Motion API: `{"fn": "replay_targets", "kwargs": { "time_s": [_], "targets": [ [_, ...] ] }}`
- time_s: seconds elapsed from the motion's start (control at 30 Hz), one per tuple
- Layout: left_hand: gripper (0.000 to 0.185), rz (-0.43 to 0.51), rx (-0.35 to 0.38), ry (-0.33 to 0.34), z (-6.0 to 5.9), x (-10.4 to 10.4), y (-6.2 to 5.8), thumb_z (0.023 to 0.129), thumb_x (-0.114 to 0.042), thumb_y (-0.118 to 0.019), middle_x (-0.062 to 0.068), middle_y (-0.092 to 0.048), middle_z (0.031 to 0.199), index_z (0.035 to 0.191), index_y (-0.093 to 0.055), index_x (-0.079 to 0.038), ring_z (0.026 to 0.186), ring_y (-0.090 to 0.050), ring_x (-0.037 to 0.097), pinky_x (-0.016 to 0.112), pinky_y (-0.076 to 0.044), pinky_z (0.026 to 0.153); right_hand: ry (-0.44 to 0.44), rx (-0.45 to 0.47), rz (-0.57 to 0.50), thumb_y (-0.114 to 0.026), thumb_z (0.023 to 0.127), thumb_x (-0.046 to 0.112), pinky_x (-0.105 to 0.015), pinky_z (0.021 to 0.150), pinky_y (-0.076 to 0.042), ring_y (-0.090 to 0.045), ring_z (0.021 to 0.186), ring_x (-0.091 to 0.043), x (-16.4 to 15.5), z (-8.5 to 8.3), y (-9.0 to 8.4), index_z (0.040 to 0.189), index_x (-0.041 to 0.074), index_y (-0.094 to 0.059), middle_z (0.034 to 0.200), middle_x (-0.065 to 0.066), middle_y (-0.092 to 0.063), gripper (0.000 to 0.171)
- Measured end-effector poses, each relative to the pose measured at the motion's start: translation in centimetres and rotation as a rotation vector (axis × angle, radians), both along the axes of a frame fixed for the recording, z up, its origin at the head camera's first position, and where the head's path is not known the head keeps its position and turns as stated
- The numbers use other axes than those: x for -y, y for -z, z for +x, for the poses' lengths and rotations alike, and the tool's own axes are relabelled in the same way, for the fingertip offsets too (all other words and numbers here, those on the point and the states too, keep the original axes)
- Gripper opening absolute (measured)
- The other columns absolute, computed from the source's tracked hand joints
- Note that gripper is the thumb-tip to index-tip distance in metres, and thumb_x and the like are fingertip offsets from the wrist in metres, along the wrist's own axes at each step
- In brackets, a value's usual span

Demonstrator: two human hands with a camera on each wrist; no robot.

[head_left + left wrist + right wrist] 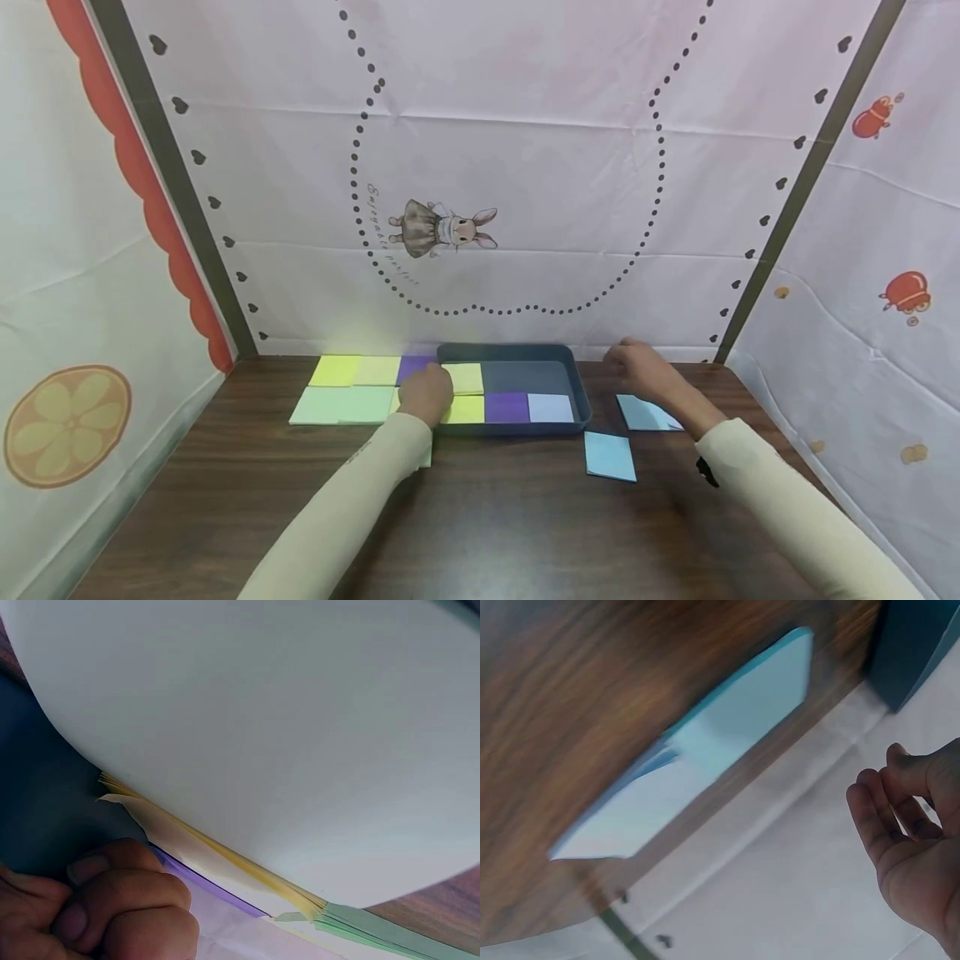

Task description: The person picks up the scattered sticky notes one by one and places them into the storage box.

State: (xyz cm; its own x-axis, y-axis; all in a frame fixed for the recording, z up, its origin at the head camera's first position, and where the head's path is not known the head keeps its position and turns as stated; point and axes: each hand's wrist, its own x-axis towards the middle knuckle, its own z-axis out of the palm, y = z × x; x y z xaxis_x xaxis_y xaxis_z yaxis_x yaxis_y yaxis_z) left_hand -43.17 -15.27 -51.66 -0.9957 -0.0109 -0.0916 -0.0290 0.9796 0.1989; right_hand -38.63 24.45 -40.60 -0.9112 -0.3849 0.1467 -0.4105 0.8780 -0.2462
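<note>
So this looks like the middle of sorting coloured paper pads into the dark blue tray [577, 385]. The left hand [426, 393] sits at the tray's left edge with its fingers curled up; the left wrist view shows them bunched right against a yellow pad [217, 859] with a purple sheet [214, 889] underneath, so I'd say it's pinching or tugging at that stack, though the actual grip is hidden.

The right hand [637, 367] hovers just right of the tray, fingers loosely spread and holding nothing. Just below it on the surface [487, 517] lies a light blue pad [647, 413], with a second blue pad [610, 456] a bit nearer the person.

Already in the tray: two yellow pads, a purple pad [507, 407] and a pale lilac pad [551, 407]. Green pads [341, 405] and more yellow ones wait outside on the left.

My guess for the next move: left hand needs to get one pad cleanly separated, without dragging its neighbours, and set it square in a free spot
</note>
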Motion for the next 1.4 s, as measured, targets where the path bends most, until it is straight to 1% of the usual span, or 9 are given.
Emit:
{"fn": "replay_targets", "kwargs": {
  "time_s": [0.17,0.37,0.47,0.7,0.83,0.93,1.07,1.2,1.4],
  "targets": [
    [0.046,0.003,0.010,0.002,-0.1,0.1,0.2,0.114,-0.017,-0.048,0.019,-0.075,0.105,0.146,-0.057,0.015,0.070,-0.069,0.024,0.049,-0.060,0.050,0.056,0.037,-0.009,-0.067,0.101,-0.007,-0.054,0.095,-0.065,-0.073,0.104,-0.034,-2.9,0.0,0.8,0.128,-0.007,-0.076,0.115,-0.022,-0.074,0.028],
    [0.044,0.003,0.005,0.004,-0.2,0.1,0.4,0.113,-0.016,-0.048,0.020,-0.074,0.107,0.143,-0.059,0.015,0.070,-0.069,0.024,0.048,-0.058,0.047,0.139,0.110,0.041,-0.067,0.092,-0.012,-0.044,0.077,-0.061,-0.066,0.087,-0.028,-6.0,0.1,1.8,0.110,-0.005,-0.074,0.100,-0.017,-0.070,0.021],
    [0.042,0.002,-0.001,0.001,0.0,0.1,0.2,0.113,-0.015,-0.049,0.018,-0.074,0.103,0.141,-0.061,0.014,0.068,-0.068,0.023,0.047,-0.057,0.046,0.183,0.130,0.066,-0.068,0.092,-0.012,-0.042,0.075,-0.059,-0.065,0.087,-0.028,-7.2,0.1,2.1,0.106,-0.002,-0.074,0.100,-0.017,-0.069,0.018],
    [0.046,0.007,0.005,-0.008,0.1,0.2,-0.2,0.113,-0.016,-0.050,0.020,-0.075,0.110,0.147,-0.058,0.014,0.069,-0.068,0.023,0.047,-0.058,0.048,0.230,0.174,0.051,-0.068,0.096,-0.010,-0.039,0.072,-0.059,-0.067,0.085,-0.028,-8.8,-0.1,2.6,0.113,-0.004,-0.074,0.104,-0.020,-0.075,0.020],
    [0.048,0.006,0.018,-0.009,0.0,0.2,-0.2,0.113,-0.017,-0.050,0.021,-0.075,0.119,0.151,-0.056,0.012,0.071,-0.068,0.024,0.047,-0.058,0.049,0.230,0.199,0.048,-0.064,0.096,-0.012,-0.042,0.077,-0.062,-0.069,0.090,-0.029,-9.3,-0.1,3.1,0.125,-0.008,-0.074,0.116,-0.026,-0.078,0.031],
    [0.047,0.005,0.022,-0.007,-0.1,0.1,0.0,0.113,-0.017,-0.051,0.021,-0.074,0.122,0.150,-0.058,0.011,0.072,-0.068,0.024,0.047,-0.058,0.049,0.231,0.198,0.046,-0.064,0.098,-0.011,-0.054,0.092,-0.065,-0.074,0.102,-0.037,-9.8,0.1,3.3,0.130,-0.007,-0.074,0.126,-0.029,-0.077,0.034],
    [0.048,0.001,0.016,-0.001,0.1,0.0,0.0,0.112,-0.017,-0.051,0.021,-0.074,0.121,0.150,-0.058,0.011,0.071,-0.068,0.024,0.046,-0.057,0.047,0.268,0.205,0.054,-0.068,0.102,-0.006,-0.066,0.107,-0.059,-0.072,0.119,-0.048,-10.6,0.3,3.6,0.131,-0.007,-0.073,0.132,-0.033,-0.074,0.029],
    [0.049,-0.004,0.010,0.013,0.3,-0.1,-0.1,0.113,-0.017,-0.049,0.021,-0.074,0.122,0.151,-0.056,0.012,0.069,-0.068,0.023,0.045,-0.057,0.047,0.312,0.229,0.048,-0.069,0.103,-0.005,-0.062,0.103,-0.060,-0.070,0.113,-0.044,-11.2,0.3,3.8,0.129,-0.007,-0.073,0.126,-0.031,-0.074,0.027],
    [0.042,0.007,-0.001,0.016,0.4,0.1,-0.1,0.112,-0.017,-0.051,0.019,-0.073,0.122,0.143,-0.063,0.010,0.070,-0.067,0.023,0.046,-0.057,0.047,0.294,0.217,0.005,-0.072,0.099,-0.007,-0.053,0.091,-0.061,-0.069,0.099,-0.035,-11.9,-0.1,4.0,0.116,-0.005,-0.075,0.108,-0.023,-0.074,0.017]
  ]
}}
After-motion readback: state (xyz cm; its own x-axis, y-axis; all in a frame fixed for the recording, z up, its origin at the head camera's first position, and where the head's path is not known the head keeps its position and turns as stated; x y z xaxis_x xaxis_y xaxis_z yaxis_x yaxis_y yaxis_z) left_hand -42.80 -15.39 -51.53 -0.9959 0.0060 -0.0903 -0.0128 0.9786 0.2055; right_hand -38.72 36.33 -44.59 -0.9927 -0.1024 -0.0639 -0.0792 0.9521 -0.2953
